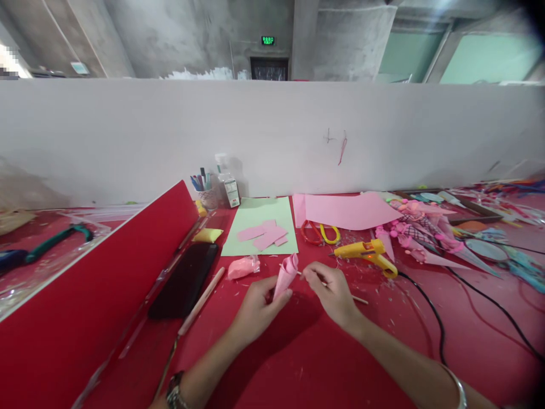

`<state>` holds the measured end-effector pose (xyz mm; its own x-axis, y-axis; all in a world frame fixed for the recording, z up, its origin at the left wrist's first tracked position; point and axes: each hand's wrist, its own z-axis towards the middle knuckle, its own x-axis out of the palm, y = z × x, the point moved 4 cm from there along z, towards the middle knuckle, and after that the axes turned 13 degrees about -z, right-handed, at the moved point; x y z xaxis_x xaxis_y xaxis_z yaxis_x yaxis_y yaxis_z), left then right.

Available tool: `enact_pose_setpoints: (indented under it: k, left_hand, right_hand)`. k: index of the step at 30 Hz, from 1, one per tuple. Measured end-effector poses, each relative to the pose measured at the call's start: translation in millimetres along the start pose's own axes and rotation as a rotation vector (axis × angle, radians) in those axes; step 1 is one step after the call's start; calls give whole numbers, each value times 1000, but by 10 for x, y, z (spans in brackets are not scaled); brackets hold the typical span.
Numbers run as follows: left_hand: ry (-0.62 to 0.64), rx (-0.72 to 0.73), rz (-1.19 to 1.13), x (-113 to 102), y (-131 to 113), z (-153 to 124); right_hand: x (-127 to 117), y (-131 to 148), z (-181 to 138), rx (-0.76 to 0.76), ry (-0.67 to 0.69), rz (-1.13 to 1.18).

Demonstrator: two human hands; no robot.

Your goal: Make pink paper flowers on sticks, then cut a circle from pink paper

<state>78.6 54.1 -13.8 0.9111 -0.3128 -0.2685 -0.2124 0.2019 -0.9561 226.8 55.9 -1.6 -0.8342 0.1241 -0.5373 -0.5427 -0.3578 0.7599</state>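
Observation:
My left hand [260,307] is closed around a pink paper cone [287,274], rolled up and held upright with its spiral edge at the top. Just to the right, my right hand [334,292] has its fingers pinched together on a thin wooden stick [360,300], whose tip points at the cone. Part of the stick is covered by the fingers. Behind the hands, several cut pink paper pieces [270,234] lie on a light green sheet [234,244]. A packet of pink clay-like material [243,267] sits beside the left hand.
A yellow hot glue gun [366,253] with a black cord lies right of the hands. Scissors [320,233] rest by a pink paper sheet [344,209]. Pink cone decorations [421,230] crowd the right. A phone [185,281], wooden rod [202,301] and red divider [106,307] are on the left.

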Motion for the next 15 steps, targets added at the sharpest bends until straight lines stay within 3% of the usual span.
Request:
enact_pose_setpoints:
  k: [4,8,12,15]
  left_hand:
    - [57,2,67,41,-17,-9]
    - [134,-23,121,61,-2,-13]
    - [144,-8,137,73,-12,-25]
    - [144,-17,137,77,-17,-32]
  right_hand:
    - [-14,-42,37,58,-94,149]
    - [14,-74,59,107,-56,389]
    - [24,-76,42,139,16,326]
    - [5,-84,43,136,-23,243]
